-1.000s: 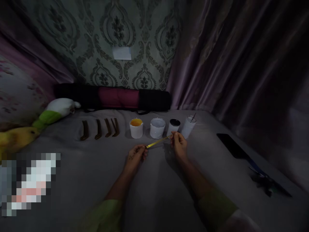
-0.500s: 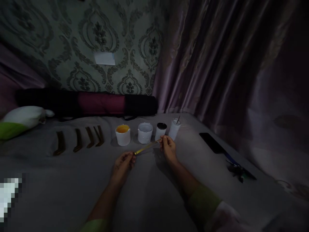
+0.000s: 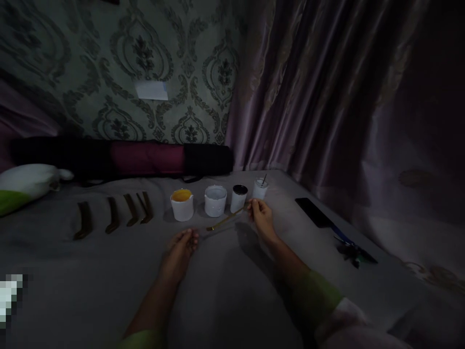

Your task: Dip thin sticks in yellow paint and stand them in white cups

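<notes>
Paintbrush (image 3: 227,219) slants before a yellow-filled tub (image 3: 182,209), a greyish tub (image 3: 215,205), a dark-topped can (image 3: 238,201) and a jar (image 3: 259,192) holding a thin stick (image 3: 264,180). Right hand (image 3: 262,217) pinches the handle; left hand (image 3: 180,248), loosely curled, grips nothing.

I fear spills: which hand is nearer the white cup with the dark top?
Right. The right hand, holding the brush, is close to the dark-topped cup, at its front right; the left hand is farther, at its front left.
</notes>
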A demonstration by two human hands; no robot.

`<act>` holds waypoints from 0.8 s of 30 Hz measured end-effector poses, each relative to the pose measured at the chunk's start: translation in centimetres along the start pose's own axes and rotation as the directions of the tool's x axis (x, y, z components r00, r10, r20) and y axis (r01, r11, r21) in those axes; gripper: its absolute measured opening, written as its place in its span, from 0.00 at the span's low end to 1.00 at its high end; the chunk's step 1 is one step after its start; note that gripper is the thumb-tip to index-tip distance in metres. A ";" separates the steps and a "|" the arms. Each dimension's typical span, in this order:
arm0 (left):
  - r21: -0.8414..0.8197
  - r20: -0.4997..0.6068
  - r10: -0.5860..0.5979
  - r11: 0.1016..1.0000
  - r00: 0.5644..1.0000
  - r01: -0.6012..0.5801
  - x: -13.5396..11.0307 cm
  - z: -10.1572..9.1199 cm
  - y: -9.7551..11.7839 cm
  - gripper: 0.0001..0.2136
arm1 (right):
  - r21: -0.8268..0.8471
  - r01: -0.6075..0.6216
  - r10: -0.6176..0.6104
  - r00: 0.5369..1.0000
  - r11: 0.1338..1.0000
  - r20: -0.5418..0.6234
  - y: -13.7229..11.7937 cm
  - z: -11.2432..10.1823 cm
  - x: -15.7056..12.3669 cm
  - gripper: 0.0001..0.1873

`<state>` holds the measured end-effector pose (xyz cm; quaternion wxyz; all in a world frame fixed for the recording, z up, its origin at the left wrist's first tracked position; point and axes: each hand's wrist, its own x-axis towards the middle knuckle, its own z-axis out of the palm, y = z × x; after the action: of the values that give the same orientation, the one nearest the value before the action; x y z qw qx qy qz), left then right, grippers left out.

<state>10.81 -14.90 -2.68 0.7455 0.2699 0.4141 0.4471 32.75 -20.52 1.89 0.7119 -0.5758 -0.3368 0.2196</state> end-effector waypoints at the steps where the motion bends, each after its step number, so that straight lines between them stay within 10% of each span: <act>1: -0.021 0.001 -0.012 1.000 1.000 0.012 -0.1 0.0 0.2 0.05 | -0.009 0.005 -0.005 1.000 1.000 -0.008 -0.4 -0.4 0.3 0.18; 24: -0.257 0.020 -0.113 0.959 0.993 0.115 0.2 -0.8 1.3 0.10 | -0.324 0.240 -0.330 0.907 0.915 -0.261 -10.8 -8.9 10.3 0.13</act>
<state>9.63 -14.05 -2.12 0.7999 0.1475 0.3652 0.4529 45.45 -21.86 13.67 0.6901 -0.6433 -0.3300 -0.0320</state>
